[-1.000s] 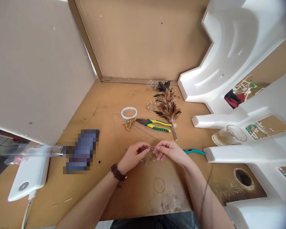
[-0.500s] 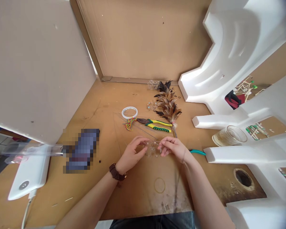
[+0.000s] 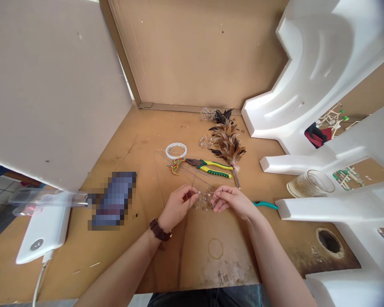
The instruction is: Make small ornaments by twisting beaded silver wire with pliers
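Observation:
Between my two hands hangs a tangle of thin wire with small clear beads [image 3: 205,202]. My left hand [image 3: 182,203], with a dark watch on the wrist, pinches a small pale bead at the tangle's left side. The fingers of my right hand [image 3: 227,199] are closed on the wire at its right side. Just beyond lie yellow-and-green pliers [image 3: 211,167], a bundle of coloured threads [image 3: 177,165] and a white ring-shaped roll [image 3: 176,151]. A feather duster [image 3: 228,138] lies behind, beside another beaded wire piece [image 3: 205,141].
A yellow rubber band [image 3: 215,248] lies in front of my hands. To the right are a teal-handled tool [image 3: 265,204], a glass [image 3: 310,183] and white moulded arms [image 3: 307,209] reaching over the table. On the left are a blurred phone [image 3: 115,198] and a white power bank [image 3: 45,234].
My left fingertips have tightened into a closer pinch on the small bead. My right hand has shifted slightly, and the whole view has moved a little.

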The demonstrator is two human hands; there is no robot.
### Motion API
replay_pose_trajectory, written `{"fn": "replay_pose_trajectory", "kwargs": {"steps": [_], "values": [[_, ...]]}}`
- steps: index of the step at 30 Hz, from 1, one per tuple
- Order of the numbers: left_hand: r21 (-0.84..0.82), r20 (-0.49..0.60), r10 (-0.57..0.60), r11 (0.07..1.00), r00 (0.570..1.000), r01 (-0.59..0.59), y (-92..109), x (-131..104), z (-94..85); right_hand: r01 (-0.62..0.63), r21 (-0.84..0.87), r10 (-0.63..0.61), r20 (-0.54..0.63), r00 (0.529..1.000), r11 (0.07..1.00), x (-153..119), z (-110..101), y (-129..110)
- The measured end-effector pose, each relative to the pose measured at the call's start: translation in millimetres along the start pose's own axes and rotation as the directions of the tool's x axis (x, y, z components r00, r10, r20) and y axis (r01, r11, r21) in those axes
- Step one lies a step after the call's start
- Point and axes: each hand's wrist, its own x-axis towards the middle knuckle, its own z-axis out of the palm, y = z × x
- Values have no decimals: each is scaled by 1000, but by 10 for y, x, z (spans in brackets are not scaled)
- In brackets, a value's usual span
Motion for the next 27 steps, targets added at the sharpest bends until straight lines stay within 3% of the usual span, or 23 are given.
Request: {"fn": "replay_pose_trajectory", "kwargs": {"steps": [4, 8, 11, 15, 21, 24, 27], "values": [[-76, 60, -80, 994, 995, 85, -2, 7, -10, -7, -40, 9, 54, 999, 999, -7, -7, 8], [-178, 81, -109, 976, 991, 122, 28, 18, -33, 15, -18, -15, 5, 1000, 1000, -4, -11, -3], [-265, 61, -94, 958, 994, 107, 61, 17, -51, 79, -19, -80, -41, 996, 997, -11, -14, -31], [-379, -59, -60, 925, 996, 33, 86, 3, -58, 167, -41, -169, -37, 985, 985, -51, 7, -75], [-404, -19, -67, 913, 998, 54, 132, -13, -83, 147, -32, -147, 7, 989, 989, -82, 21, -94], [-407, -14, -85, 911, 996, 71, 150, -15, -102, 168, -51, -174, -140, 975, 984, -40, -70, -61], [-478, 45, -141, 866, 989, 145, 145, -21, -114, 124, -296, -214, -295, 931, 947, 28, -167, 8]]}}
